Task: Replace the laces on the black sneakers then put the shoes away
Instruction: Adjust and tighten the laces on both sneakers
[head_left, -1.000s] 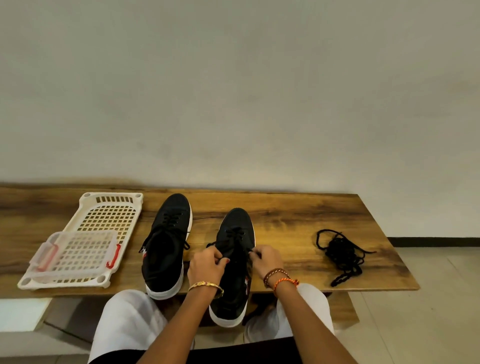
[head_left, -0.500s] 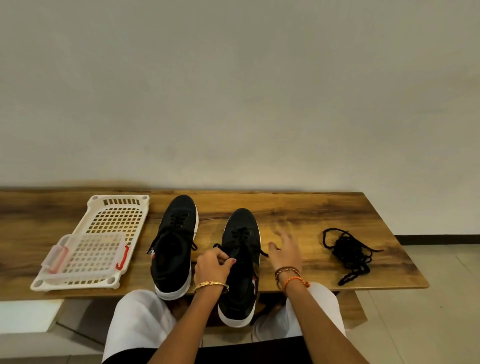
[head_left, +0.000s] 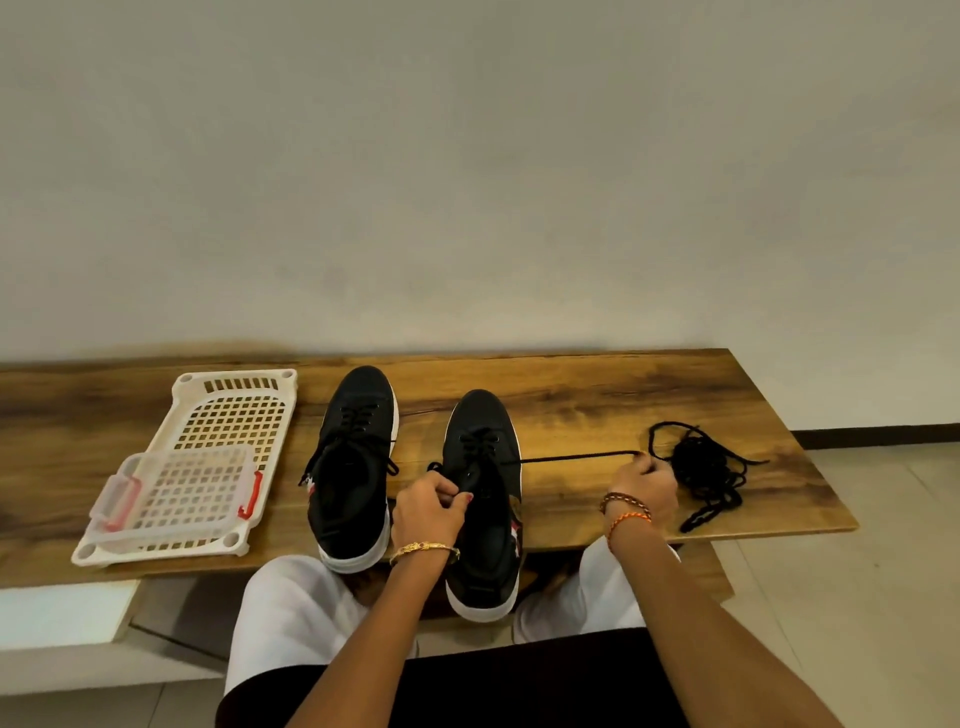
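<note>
Your left hand (head_left: 428, 506) pinched the tongue area of the lower-centre sneaker (head_left: 483, 499), while your right hand (head_left: 647, 486) gripped its lace (head_left: 576, 458), drawn taut toward the right. Just right of that hand lay a tangled lace pile (head_left: 709, 470); the other sneaker (head_left: 353, 467) and a white tray (head_left: 234, 415) sat at left.

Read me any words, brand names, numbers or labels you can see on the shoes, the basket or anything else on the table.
No readable text anywhere in this view.
Left sneaker: a small red and white mark on its side, too small to read.
Right sneaker: a red and white mark on its side, too blurred to read.
White basket and clear box: no lettering visible.
</note>
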